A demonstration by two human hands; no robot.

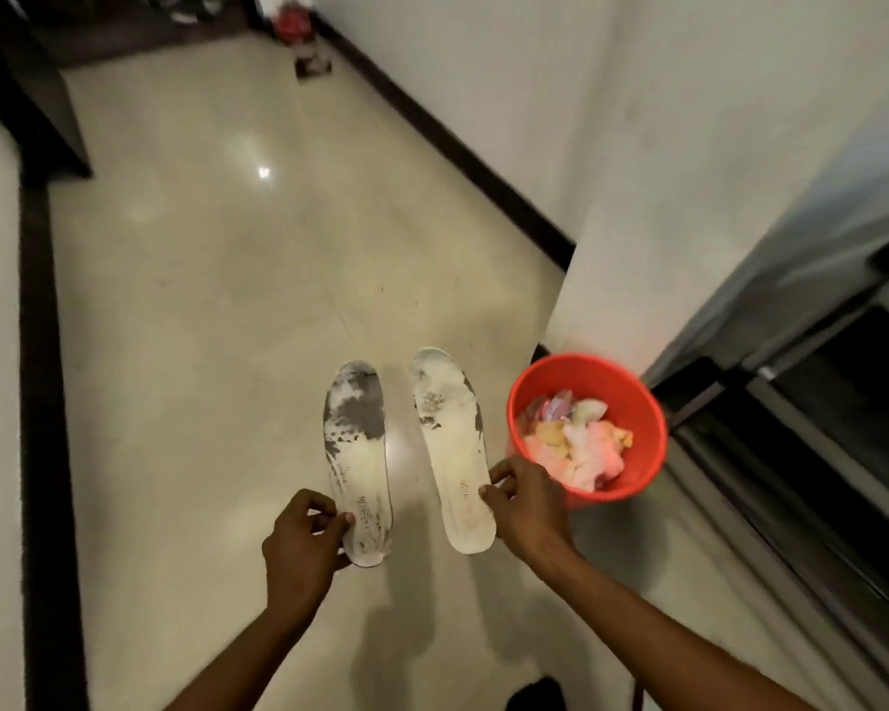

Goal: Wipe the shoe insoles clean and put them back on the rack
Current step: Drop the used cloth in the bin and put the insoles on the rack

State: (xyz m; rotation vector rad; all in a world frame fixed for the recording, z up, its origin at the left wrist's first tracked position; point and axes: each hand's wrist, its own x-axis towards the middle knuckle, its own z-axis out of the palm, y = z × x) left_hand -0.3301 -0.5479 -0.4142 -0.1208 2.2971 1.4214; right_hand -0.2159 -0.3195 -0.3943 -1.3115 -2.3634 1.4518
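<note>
We are holding out two insoles over the glossy cream tiled floor (227,300), toes pointing to 12 o'clock, and both seem to be lifted off it, judging by the shadows falling lower down.

Our left hand (304,541) is pinching the heel edge of the white foam insole with big grey blotches (358,454), its fingers (347,518) curling narrow onto the rim. Our right hand (527,505) is pinching the side of the cleaner off-white foam insole (455,443), just at 3 o'clock of the first, its fingers (501,472) closing on the edge near the heel.

At 3 o'clock of that second insole the round red plastic bucket (637,397) is sitting, holding a heap of pale crumpled rags (581,449). Further toward 3 o'clock a dark-framed structure (817,454) is standing against the wall; we are guessing it is the rack, though we cannot tell.

We are judging the wiping as not yet done, since both are showing marks. The next move is calling for freeing one hand, taking a rag from the bucket, and bracing the blotched insole while rubbing.
</note>
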